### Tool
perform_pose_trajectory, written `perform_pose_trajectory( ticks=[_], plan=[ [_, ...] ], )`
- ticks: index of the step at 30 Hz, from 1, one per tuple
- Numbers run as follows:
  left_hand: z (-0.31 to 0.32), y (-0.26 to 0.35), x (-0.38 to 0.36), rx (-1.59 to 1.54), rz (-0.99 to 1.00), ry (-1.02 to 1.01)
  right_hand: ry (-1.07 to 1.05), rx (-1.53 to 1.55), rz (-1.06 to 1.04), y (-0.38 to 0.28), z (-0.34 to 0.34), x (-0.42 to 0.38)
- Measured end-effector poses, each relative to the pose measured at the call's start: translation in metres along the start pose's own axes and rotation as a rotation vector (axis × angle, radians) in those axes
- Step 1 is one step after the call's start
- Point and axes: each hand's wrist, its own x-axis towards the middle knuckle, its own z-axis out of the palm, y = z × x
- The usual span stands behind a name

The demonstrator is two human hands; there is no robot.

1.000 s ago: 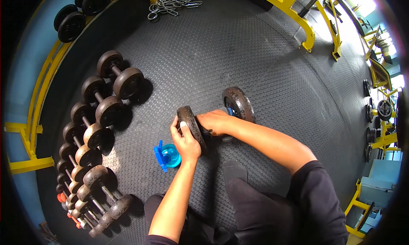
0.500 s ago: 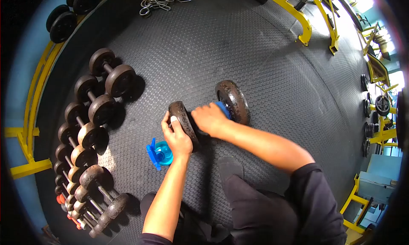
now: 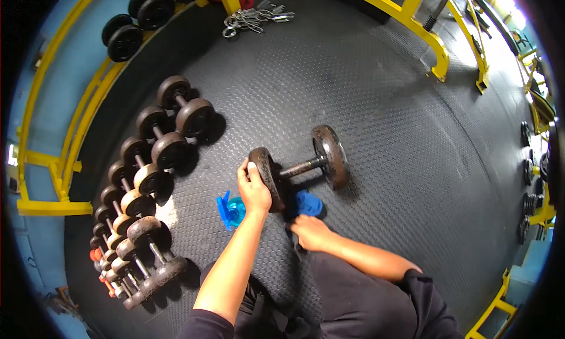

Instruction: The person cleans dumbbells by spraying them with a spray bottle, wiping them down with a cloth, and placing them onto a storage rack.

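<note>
Dumbbell (image 3: 303, 167) with worn, rusty-brown weights sits on the black textured floor (image 3: 388, 115) in front of me, its bar running from the weight at my left to one farther off to the right. Pale scuffs show along the rim of that right weight (image 3: 332, 156). My left hand (image 3: 255, 190) is on the left weight (image 3: 265, 169), the thumb laid against it, spread apart from the fingers, which curve round its outer side. My right hand (image 3: 313, 232) is off the dumbbell, low and near my knees, its fingers curled in. Something dark lies at the fingertips, but I can't tell whether I'm pinching it. Just beyond that hand, a blue pad (image 3: 308, 203) lies below the bar, near the left weight; whether the hand touches it is unclear.

Just left of my left wrist is a spray bottle (image 3: 236, 210) with a blue trigger head and a clear blue body, partly hidden by my forearm. Farther left, a long row of dumbbells (image 3: 170, 150) curves down the floor, brown and tan, with small orange-red ones toward its lower end. Beyond the row stands a yellow frame (image 3: 56, 208), with black dumbbells (image 3: 125, 41) at the upper left. Metal spring clips (image 3: 250, 22) lie heaped at the top, near a red object (image 3: 246, 1). More yellow equipment (image 3: 435, 50) stands at the upper right.
</note>
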Motion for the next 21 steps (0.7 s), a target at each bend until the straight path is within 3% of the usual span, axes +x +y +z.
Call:
perform_pose_trajectory(
  ticks=[2, 4, 6, 8, 10, 12, 13, 15, 17, 20, 21],
  plan=[
    [0.001, 0.010, -0.002, 0.068, 0.011, 0.008, 0.062, 0.002, -0.095, -0.009, -0.008, -0.005],
    [0.002, 0.024, -0.005, 0.193, 0.018, 0.035, -0.093, 0.106, 0.022, -0.032, -0.054, 0.006],
    [0.003, 0.025, -0.004, 0.097, -0.027, 0.020, -0.030, 0.214, 0.162, -0.041, -0.092, 0.022],
    [0.000, 0.015, -0.003, 0.065, -0.024, 0.019, 0.083, 0.088, 0.207, -0.043, -0.125, 0.042],
    [0.003, 0.031, -0.007, -0.024, -0.038, -0.010, 0.418, -0.115, -0.013, -0.033, -0.138, 0.068],
    [0.000, 0.025, -0.008, 0.016, -0.027, -0.035, 0.451, -0.474, -0.048, -0.012, -0.131, 0.095],
    [-0.002, 0.025, -0.010, 0.064, -0.014, -0.044, 0.404, -0.466, -0.038, -0.003, -0.123, 0.105],
    [-0.003, 0.027, -0.011, 0.112, -0.045, -0.051, 0.066, -0.231, 0.136, 0.012, -0.110, 0.121],
    [-0.005, 0.030, -0.013, 0.174, -0.023, -0.087, 0.033, -0.229, 0.166, 0.012, -0.110, 0.126],
    [-0.007, 0.071, -0.005, 0.294, -0.290, -0.211, -0.051, -0.197, 0.236, 0.016, -0.116, 0.135],
    [-0.006, 0.067, -0.003, 0.320, -0.296, -0.223, -0.176, -0.146, 0.300, 0.018, -0.126, 0.145]
  ],
)
